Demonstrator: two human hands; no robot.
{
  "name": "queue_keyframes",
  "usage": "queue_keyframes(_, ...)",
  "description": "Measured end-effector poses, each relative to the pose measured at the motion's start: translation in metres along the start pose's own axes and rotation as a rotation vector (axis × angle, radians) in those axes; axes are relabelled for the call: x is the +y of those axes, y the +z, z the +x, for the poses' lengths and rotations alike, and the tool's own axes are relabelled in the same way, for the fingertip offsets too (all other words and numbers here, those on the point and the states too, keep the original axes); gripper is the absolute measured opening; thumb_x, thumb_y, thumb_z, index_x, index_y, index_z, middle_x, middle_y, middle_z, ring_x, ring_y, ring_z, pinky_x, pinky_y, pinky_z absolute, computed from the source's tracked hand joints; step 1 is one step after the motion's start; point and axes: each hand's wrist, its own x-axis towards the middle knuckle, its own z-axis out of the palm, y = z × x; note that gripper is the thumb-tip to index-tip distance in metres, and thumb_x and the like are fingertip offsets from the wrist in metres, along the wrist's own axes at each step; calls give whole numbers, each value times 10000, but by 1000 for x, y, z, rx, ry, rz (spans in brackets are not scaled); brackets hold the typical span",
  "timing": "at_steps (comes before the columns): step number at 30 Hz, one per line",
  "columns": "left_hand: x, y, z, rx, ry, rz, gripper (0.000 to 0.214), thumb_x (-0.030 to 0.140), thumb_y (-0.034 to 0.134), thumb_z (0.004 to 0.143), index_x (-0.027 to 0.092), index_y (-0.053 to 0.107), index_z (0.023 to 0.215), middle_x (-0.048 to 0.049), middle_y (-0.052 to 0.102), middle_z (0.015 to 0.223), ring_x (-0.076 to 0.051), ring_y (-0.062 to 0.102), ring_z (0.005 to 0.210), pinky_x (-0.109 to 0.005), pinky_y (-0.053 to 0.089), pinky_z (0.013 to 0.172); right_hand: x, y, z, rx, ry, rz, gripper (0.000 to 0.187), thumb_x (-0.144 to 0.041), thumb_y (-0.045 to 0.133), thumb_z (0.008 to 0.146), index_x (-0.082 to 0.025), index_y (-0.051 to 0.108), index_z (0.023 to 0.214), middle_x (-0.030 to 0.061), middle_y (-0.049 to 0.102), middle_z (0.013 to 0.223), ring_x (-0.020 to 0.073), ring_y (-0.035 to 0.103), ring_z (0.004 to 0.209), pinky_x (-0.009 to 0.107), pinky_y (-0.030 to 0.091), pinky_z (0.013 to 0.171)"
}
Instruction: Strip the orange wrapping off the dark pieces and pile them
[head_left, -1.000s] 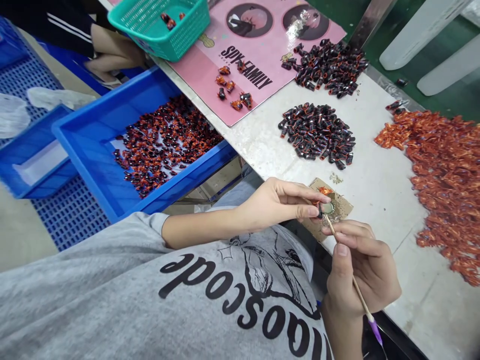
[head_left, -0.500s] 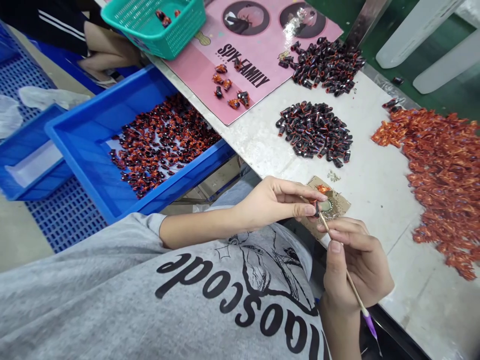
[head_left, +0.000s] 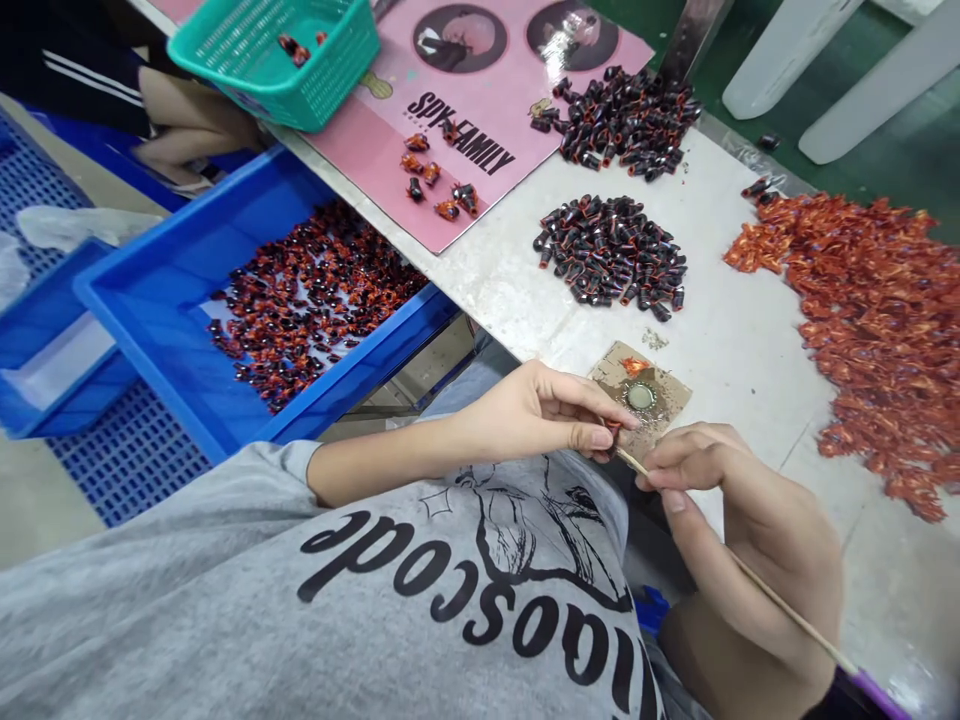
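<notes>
My left hand [head_left: 551,410] pinches a small orange-and-black plastic part [head_left: 613,430] between thumb and fingers, which cover most of it. My right hand [head_left: 757,530] is closed round a thin wooden stick [head_left: 795,615] with a purple section at its far end. The stick's tip points at the part and meets it or lies very close; I cannot tell which. Just beyond my fingers, a bottle cap [head_left: 640,397] with pale contents sits on a stained cardboard piece [head_left: 673,388]. An orange piece [head_left: 634,367] lies on that cardboard beside the cap.
Two piles of black parts [head_left: 611,255] [head_left: 630,120] and a wide orange heap [head_left: 877,330] cover much of the white table [head_left: 757,340]. Several assembled pieces [head_left: 431,172] lie on a pink mat [head_left: 480,190] near a green basket [head_left: 277,75]. A blue bin [head_left: 157,330] holds many more. Another person's legs [head_left: 180,110] show behind.
My hands have shifted slightly left and lower, uncovering the bottle cap. The right hand has turned, so the stick lies flatter, its purple end swung right. The camera view has shifted a little.
</notes>
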Motion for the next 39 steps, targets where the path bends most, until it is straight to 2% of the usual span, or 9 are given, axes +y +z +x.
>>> queue_keyframes(5, 3, 4, -2, -18, -35, -204, 233, 239, 869, 733, 155, 793, 937, -36, 767, 859, -99, 716, 730, -198, 599, 725, 0, 9, -3, 354, -78, 245, 145, -97, 550, 882, -192, 659, 896, 23, 638, 751, 181, 603, 718, 374, 448, 708)
queue_keyframes(9, 0, 5, -1, -35, -25, -270, 197, 197, 857, 745, 160, 781, 924, -18, 764, 857, -95, 721, 728, -201, 599, 724, 9, 22, -3, 423, -138, 254, 131, -87, 565, 869, -177, 659, 888, 15, 642, 727, 181, 599, 710, 387, 448, 729)
queue_keyframes(16, 1, 8, -3, -22, -17, -223, 232, 146, 837, 755, 164, 779, 979, -11, 753, 856, -82, 712, 738, -177, 594, 724, 18, 31, -8, 386, -111, 161, 109, -116, 567, 892, -195, 641, 909, 13, 667, 787, 198, 622, 809, 440, 443, 838)
queue_keyframes(24, 2, 9, -6, -5, -38, -264, 221, 68, 813, 747, 152, 777, 949, -7, 746, 852, -82, 710, 771, -163, 598, 718, 19, 33, -8, 331, -96, 112, 117, -127, 549, 915, -209, 633, 918, 8, 666, 829, 188, 621, 847, 425, 434, 850)
queue_keyframes(32, 2, 7, -7, -19, -19, -251, 221, 76, 801, 766, 157, 770, 969, -7, 742, 866, -84, 711, 795, -178, 608, 742, 18, 33, -10, 293, -64, 103, 121, -153, 520, 940, -218, 620, 925, 6, 657, 854, 184, 619, 856, 428, 422, 872)
queue_keyframes(39, 2, 4, -9, 4, 27, -124, 226, 141, 823, 760, 145, 769, 980, -31, 757, 897, -91, 710, 827, -172, 594, 780, 15, 34, -9, 309, -96, 73, 104, -150, 530, 931, -199, 613, 895, 7, 658, 831, 185, 620, 837, 436, 400, 876)
